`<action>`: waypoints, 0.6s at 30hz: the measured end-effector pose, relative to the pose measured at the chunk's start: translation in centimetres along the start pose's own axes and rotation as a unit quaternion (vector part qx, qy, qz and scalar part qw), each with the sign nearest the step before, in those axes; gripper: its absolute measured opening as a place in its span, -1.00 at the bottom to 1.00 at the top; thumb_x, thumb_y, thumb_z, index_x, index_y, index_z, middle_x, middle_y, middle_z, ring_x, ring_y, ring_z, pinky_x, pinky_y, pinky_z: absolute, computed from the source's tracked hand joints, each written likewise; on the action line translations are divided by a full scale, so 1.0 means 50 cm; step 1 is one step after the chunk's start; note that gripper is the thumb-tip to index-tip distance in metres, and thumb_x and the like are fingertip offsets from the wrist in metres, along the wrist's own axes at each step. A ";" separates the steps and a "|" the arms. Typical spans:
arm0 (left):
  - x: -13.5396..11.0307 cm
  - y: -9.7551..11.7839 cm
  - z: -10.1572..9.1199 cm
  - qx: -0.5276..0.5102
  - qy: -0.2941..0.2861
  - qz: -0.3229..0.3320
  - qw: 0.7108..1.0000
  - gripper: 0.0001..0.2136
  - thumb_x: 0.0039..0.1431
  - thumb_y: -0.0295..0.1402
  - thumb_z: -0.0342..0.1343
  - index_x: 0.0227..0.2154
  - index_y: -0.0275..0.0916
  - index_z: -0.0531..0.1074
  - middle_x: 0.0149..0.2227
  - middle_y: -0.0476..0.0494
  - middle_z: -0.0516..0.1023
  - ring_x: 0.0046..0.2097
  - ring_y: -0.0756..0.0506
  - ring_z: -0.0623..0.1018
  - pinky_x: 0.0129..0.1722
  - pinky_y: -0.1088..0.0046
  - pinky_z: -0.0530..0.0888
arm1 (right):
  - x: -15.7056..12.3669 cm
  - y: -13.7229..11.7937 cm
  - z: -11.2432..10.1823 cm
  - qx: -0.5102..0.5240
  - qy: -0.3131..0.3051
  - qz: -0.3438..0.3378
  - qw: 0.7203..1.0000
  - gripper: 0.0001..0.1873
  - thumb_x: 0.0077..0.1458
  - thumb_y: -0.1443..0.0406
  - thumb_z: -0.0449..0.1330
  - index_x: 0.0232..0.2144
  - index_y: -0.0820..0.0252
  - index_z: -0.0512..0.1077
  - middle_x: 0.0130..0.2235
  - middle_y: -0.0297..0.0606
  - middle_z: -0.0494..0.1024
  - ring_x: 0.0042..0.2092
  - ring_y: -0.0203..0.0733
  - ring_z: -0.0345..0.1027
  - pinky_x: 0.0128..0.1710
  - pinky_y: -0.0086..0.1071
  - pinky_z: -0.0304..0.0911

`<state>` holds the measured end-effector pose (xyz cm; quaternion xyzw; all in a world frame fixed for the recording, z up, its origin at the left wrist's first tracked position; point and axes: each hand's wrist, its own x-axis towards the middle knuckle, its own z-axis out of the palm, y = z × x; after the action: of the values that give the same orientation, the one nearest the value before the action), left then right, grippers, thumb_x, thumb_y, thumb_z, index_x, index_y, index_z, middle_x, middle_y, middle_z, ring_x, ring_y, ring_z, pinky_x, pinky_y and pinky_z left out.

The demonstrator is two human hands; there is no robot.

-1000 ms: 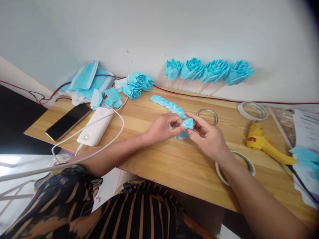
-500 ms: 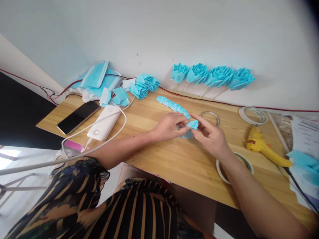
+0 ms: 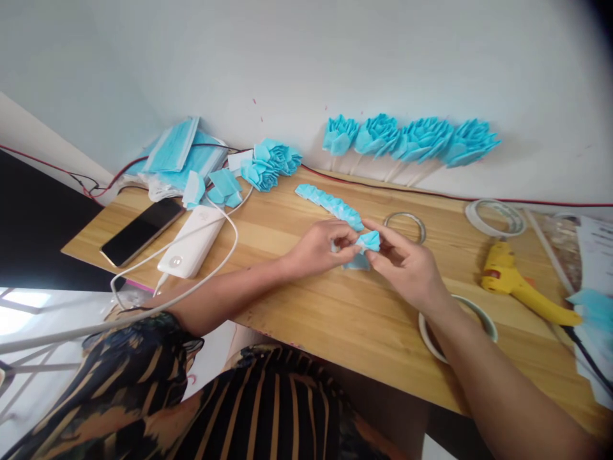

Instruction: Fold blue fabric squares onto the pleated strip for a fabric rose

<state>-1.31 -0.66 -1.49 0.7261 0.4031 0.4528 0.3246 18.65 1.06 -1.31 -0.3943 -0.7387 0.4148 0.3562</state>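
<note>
My left hand (image 3: 318,249) and my right hand (image 3: 409,265) meet over the wooden table, fingertips pinched on one small folded blue fabric petal (image 3: 369,241). The left fingers are at its left lower edge; the right thumb and fingers grip its right side. Beneath the hands lies a flat blue fabric piece (image 3: 357,262), partly covered. Just behind them, a row of folded blue petals (image 3: 329,203) lies overlapping in a line on the table.
Blue fabric flowers on sticks (image 3: 424,139) lean along the wall. More flowers (image 3: 271,165), face masks (image 3: 175,150), a phone (image 3: 141,232) and a white power bank (image 3: 191,243) are at left. Tape rolls (image 3: 495,218) and a yellow glue gun (image 3: 524,284) are at right.
The view has shifted slightly. Both hands stay on the petal; the left fingertips have shifted a little at its edge, and more of the petal's face shows.
</note>
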 end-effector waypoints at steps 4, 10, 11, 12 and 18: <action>-0.001 0.007 -0.003 -0.055 -0.001 -0.049 0.997 -0.83 0.17 -0.35 0.18 -0.51 -0.25 0.42 -0.47 -0.02 0.45 -0.40 0.01 0.41 -0.35 0.47 0.36 | 0.002 -0.006 0.001 0.028 -0.002 0.017 0.999 -0.44 0.10 0.25 0.26 0.18 0.08 0.47 -0.13 -0.21 0.66 -0.15 -0.15 0.55 -0.07 -0.20 0.50; 0.001 0.011 -0.011 -0.103 0.010 -0.113 0.988 -0.83 0.11 -0.28 0.21 -0.49 -0.26 0.46 -0.49 -0.01 0.47 -0.44 0.02 0.38 -0.38 0.46 0.34 | 0.003 -0.007 0.004 0.063 -0.009 0.042 0.997 -0.39 0.09 0.22 0.26 0.21 0.13 0.43 0.03 -0.17 0.63 -0.01 -0.10 0.53 0.03 -0.16 0.47; 0.002 0.012 -0.013 -0.102 0.015 -0.123 0.987 -0.83 0.10 -0.28 0.21 -0.50 -0.25 0.46 -0.49 -0.01 0.47 -0.43 0.02 0.38 -0.37 0.45 0.34 | 0.003 -0.006 0.003 0.072 -0.014 0.046 0.996 -0.39 0.10 0.22 0.26 0.22 0.12 0.42 0.03 -0.18 0.63 0.00 -0.11 0.53 0.03 -0.16 0.47; 0.003 0.012 -0.015 -0.101 0.018 -0.132 0.986 -0.83 0.09 -0.28 0.21 -0.50 -0.25 0.45 -0.49 -0.01 0.48 -0.42 0.01 0.39 -0.36 0.45 0.34 | 0.004 -0.005 0.003 0.082 -0.018 0.050 0.995 -0.39 0.10 0.22 0.25 0.23 0.11 0.41 0.02 -0.18 0.63 0.00 -0.11 0.52 0.02 -0.17 0.47; 0.007 0.014 -0.020 -0.127 0.033 -0.167 0.977 -0.80 0.06 -0.23 0.23 -0.53 -0.24 0.43 -0.52 0.02 0.42 -0.47 0.02 0.34 -0.47 0.47 0.28 | 0.004 -0.007 -0.001 0.127 -0.025 0.061 0.990 -0.38 0.12 0.22 0.25 0.24 0.08 0.38 -0.08 -0.21 0.61 -0.10 -0.16 0.50 -0.09 -0.22 0.48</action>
<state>-1.94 -0.60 -0.38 0.5863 0.4680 0.4635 0.4717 18.50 1.15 -0.94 -0.3794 -0.6632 0.5361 0.3588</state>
